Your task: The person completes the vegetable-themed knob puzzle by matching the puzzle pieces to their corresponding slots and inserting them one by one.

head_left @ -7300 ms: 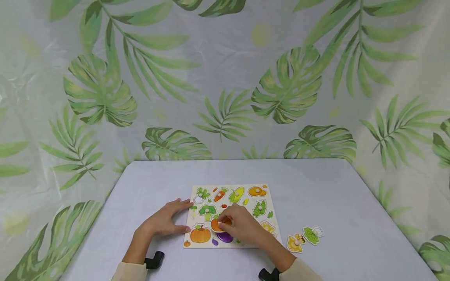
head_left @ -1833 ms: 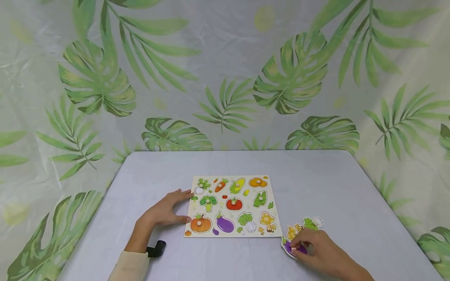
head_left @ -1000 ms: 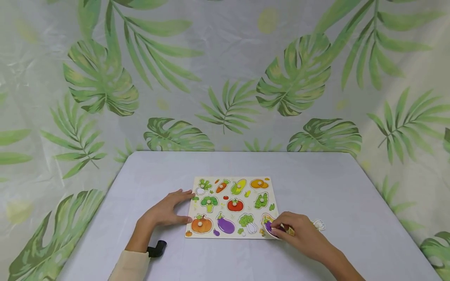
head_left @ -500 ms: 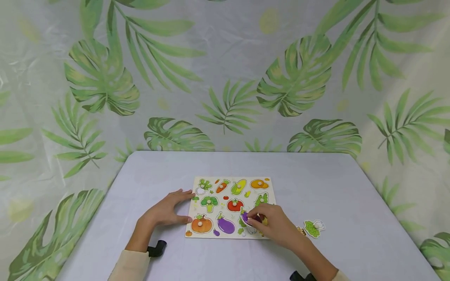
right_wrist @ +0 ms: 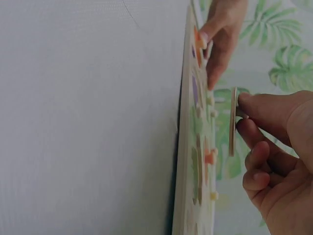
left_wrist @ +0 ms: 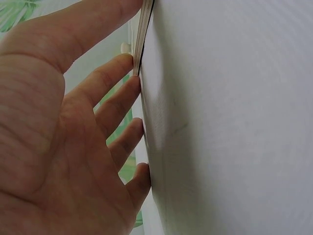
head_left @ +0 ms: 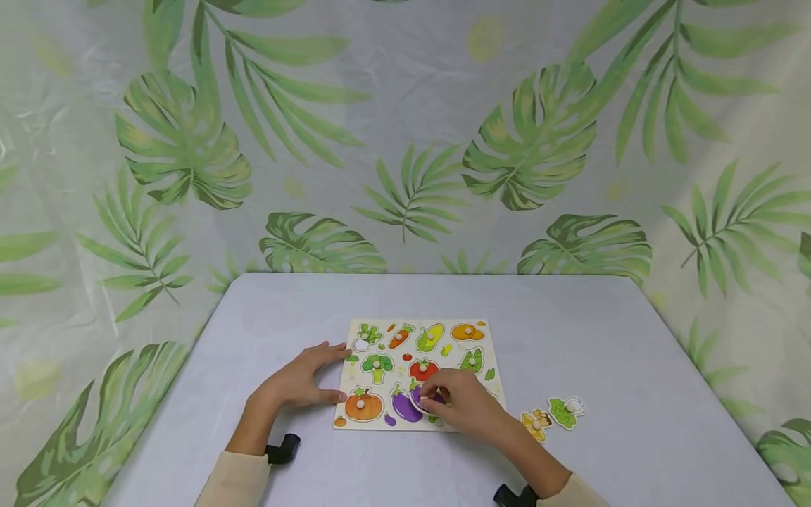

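A wooden vegetable puzzle board lies on the table, several knobbed pieces set in it. My right hand pinches the knob of an eggplant puzzle piece and holds it over the board, just right of the printed eggplant. In the right wrist view the eggplant piece is seen edge-on, apart from the board. Along the board's left edge my left hand rests with straight fingers, thumb and fingertips touching it. The left wrist view shows those fingers against the board's edge.
Two loose pieces, a yellow mushroom and a green-and-white bok choy, lie on the white table right of the board. A leaf-patterned cloth hangs behind the table.
My right hand set a tomato piece in the board, then picked up the eggplant piece from the table at right and carried it left over the board. The left hand stays at the edge.
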A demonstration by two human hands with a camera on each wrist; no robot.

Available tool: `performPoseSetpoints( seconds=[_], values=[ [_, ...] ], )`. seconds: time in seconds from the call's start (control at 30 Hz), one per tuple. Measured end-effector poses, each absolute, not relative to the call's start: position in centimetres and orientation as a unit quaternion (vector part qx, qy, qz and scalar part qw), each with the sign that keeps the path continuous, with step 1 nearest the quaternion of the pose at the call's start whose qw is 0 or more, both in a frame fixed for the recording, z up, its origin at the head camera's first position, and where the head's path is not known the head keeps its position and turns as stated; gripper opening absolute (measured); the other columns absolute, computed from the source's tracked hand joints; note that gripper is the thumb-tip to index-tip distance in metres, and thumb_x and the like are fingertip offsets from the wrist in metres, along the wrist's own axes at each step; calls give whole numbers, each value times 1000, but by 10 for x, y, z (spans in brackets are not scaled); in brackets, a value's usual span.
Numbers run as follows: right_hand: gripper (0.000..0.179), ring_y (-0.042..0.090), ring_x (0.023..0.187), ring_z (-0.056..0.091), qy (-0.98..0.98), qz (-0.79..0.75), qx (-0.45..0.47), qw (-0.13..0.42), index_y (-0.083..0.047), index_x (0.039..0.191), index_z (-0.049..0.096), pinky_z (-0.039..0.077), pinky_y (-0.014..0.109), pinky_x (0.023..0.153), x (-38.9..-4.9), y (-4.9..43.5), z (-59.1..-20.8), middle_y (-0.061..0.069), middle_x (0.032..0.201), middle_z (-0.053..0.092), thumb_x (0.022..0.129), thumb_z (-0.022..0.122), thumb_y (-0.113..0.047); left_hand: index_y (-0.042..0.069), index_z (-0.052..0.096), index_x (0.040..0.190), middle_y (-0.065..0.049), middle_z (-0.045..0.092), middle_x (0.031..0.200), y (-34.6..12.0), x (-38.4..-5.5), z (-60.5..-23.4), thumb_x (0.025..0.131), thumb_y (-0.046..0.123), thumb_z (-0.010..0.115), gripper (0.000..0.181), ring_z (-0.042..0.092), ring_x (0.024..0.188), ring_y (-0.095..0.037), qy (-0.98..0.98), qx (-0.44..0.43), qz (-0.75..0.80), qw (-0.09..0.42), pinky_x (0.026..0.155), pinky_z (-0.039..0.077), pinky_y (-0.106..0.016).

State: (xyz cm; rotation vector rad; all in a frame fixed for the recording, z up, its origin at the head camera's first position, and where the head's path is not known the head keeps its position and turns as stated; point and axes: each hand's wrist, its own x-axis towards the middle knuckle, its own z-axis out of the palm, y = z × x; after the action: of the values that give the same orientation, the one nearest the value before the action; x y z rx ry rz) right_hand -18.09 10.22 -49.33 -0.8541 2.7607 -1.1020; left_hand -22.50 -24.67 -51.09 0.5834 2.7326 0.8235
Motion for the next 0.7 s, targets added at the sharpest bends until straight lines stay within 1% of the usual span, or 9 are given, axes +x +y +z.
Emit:
performPoseSetpoints(
  seconds=[0.17, 0.43, 0.57, 0.7],
  values=[
    [5, 2, 63, 47, 883, -368, -288, 38, -14, 94, 79, 43, 17, 55, -184, 91, -498, -14, 79, 66, 91, 80, -18, 20, 53, 152, -3, 40, 165, -246, -225, -511, 80, 47, 84, 83, 23, 157, -40, 932, 197, 283, 116, 123, 23, -68],
    [4, 1, 62, 47, 879, -372, -294, 50, -12, 94, 80, 43, 16, 56, -185, 77, -502, -13, 77, 67, 90, 79, -14, 21, 52, 152, -2, 40, 166, -245, -225, -513, 80, 46, 84, 82, 23, 158, -39, 934, 195, 277, 117, 123, 23, -68],
    [4, -1, 60, 45, 878, -369, -300, 51, -11, 93, 81, 42, 15, 55, -186, 72, -506, -13, 76, 68, 91, 79, -14, 21, 52, 152, -2, 40, 166, -246, -225, -512, 80, 46, 84, 83, 23, 158, -39, 934, 194, 277, 117, 123, 23, -68],
    [4, -1, 60, 46, 880, -364, -302, 51, -11, 93, 81, 43, 15, 55, -187, 68, -508, -13, 76, 68, 91, 79, -14, 21, 52, 152, -2, 40, 166, -246, -225, -511, 80, 46, 84, 83, 23, 158, -39, 933, 195, 278, 117, 123, 23, -68]
  ],
)
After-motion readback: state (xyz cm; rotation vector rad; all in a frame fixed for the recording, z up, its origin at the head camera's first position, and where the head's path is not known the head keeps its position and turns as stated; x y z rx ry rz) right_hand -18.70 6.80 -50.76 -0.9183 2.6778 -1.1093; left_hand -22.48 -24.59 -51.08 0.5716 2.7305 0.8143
